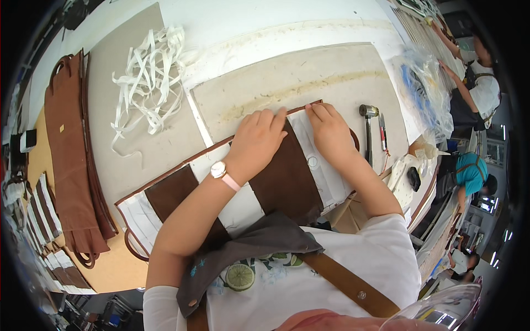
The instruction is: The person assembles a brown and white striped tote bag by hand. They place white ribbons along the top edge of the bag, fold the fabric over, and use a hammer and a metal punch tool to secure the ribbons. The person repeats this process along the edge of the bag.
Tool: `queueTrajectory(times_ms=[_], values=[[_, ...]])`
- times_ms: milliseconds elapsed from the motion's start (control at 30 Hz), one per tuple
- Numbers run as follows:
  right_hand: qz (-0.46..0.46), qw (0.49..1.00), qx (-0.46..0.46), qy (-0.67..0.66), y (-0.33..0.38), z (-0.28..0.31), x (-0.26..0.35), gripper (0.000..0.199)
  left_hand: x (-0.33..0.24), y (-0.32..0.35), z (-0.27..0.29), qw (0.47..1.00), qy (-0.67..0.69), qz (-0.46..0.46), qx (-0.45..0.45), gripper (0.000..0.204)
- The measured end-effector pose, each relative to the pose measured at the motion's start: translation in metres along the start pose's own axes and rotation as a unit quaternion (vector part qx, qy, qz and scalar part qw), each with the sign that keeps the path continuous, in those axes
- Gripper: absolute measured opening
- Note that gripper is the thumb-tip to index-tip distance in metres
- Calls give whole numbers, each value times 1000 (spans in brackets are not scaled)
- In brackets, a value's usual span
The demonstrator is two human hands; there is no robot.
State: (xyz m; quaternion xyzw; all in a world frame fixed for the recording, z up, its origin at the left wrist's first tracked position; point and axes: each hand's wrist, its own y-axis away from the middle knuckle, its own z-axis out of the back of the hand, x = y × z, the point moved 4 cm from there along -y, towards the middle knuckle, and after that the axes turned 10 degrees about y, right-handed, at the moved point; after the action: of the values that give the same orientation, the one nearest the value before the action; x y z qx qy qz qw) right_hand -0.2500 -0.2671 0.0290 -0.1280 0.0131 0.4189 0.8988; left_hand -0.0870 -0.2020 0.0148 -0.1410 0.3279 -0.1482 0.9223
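Note:
A bag [284,171] with brown and white stripes and a narrow brown edging lies flat before me, its near side against my body. Brown handle loops [134,246] stick out at its ends. My left hand [258,138], with a watch on its wrist, has its fingers bent over the far edging. Just to the right, my right hand [331,132] pinches the same edge near its corner between thumb and fingers. My fingers hide part of the edging. A hammer [368,129] and a red and black pen [382,131] lie right of my right hand.
Tangled white tape [152,77] lies at the far left, beside stacked brown bags [74,149]. Striped pieces [47,207] sit at the left edge. On the right are a clear plastic bag [422,91], a small bottle [426,150] and a black object [414,178]. Other people work beyond.

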Motion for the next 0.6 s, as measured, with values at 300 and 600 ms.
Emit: queueTrajectory(times_ms=[300, 600], values=[[-252, 954, 21, 162, 44, 31, -55, 23, -8, 32, 13, 999, -41, 3, 0, 51], [-327, 938, 42, -110, 91, 16, -122, 21, 4, 73, 52, 996, 24, 74, 31, 53]])
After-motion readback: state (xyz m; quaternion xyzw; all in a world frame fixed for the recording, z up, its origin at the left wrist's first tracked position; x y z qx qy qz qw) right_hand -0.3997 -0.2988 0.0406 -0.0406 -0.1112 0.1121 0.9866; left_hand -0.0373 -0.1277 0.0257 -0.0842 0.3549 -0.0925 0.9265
